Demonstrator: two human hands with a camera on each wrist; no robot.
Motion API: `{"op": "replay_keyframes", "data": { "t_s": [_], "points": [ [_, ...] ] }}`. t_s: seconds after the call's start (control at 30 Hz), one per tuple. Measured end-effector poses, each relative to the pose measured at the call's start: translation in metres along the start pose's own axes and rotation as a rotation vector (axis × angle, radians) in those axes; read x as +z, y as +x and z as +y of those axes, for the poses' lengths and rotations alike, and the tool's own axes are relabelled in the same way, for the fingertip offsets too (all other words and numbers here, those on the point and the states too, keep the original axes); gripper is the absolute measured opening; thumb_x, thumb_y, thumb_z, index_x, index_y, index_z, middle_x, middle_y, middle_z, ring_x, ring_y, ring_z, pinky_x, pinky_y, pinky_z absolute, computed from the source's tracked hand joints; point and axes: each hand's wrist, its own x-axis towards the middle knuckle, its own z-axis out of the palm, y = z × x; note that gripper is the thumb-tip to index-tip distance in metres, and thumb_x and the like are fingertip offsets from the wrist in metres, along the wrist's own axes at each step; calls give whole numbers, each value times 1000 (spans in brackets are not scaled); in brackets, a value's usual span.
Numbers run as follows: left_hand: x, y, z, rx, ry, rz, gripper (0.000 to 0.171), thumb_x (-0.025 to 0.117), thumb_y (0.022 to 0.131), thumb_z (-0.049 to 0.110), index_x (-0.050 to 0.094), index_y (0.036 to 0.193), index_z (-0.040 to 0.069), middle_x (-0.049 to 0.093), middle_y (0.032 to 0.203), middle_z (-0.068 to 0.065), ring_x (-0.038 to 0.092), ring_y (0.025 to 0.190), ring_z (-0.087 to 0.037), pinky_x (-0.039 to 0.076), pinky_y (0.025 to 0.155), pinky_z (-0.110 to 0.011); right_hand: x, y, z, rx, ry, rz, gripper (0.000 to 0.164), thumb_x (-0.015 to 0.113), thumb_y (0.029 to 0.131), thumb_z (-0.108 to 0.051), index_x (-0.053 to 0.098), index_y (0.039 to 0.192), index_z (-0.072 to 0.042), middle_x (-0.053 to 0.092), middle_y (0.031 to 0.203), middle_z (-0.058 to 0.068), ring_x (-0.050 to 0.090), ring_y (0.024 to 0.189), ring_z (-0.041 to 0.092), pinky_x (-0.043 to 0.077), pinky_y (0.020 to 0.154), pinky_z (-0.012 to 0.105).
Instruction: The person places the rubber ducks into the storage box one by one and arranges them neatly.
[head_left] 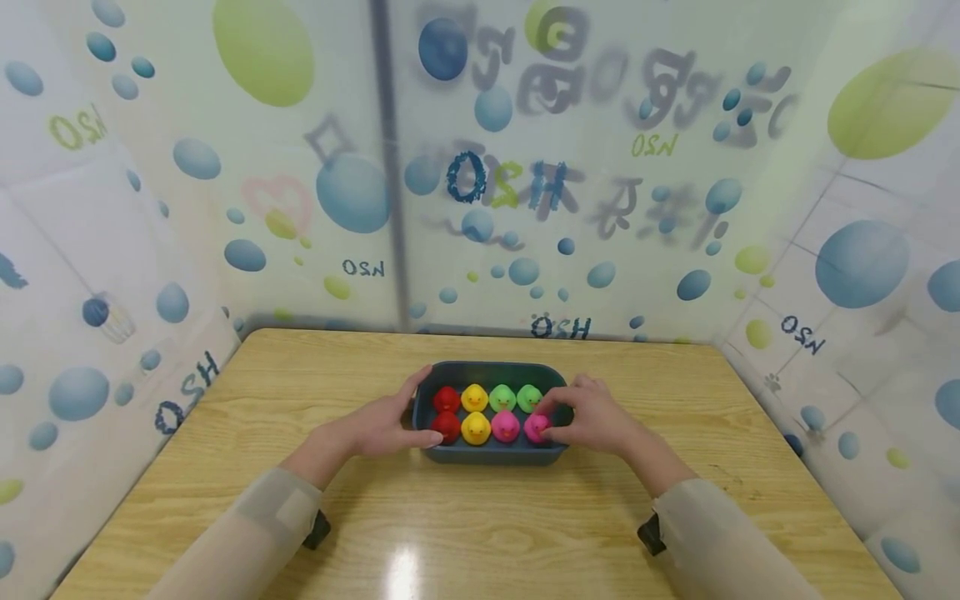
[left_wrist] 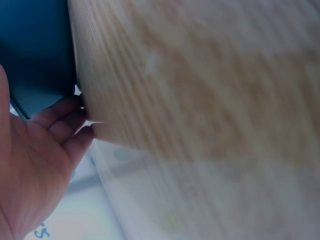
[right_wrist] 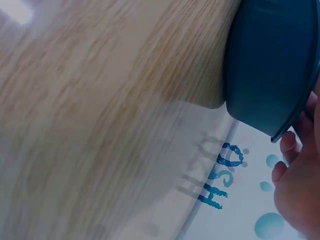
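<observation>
A dark blue plastic bin (head_left: 487,456) holds small rubber ducks in two rows: two red, two yellow, two green and two pink. My left hand (head_left: 382,423) grips the bin's left end, thumb over the front rim beside the front red duck (head_left: 446,427), fingers along the outside. The left wrist view shows those fingers against the bin wall (left_wrist: 37,55). At the right end, my right hand (head_left: 596,417) pinches the front right pink duck (head_left: 536,427) between thumb and index finger, inside the bin. The right wrist view shows only the bin's outer wall (right_wrist: 270,65) and part of that hand.
The bin stands on a wood-grain table (head_left: 480,533), towards its far edge. Behind and at both sides hangs a pale curtain (head_left: 480,275) printed with blue and green dots. Dark wristbands (head_left: 651,533) show below both sleeves.
</observation>
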Motion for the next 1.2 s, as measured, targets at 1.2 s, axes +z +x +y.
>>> {"op": "replay_keyframes", "data": {
  "t_s": [1.2],
  "points": [
    [-1,-3,3,13,-12,2,119,74,95,71,-3,177,34,44,171,-27,52,151,-47,38,128,-67,7,8,-5,26,-43,-10,19,91,92,-29,80,108,-26,77,101,-9,42,97,19,35,84,38]
  ]
}}
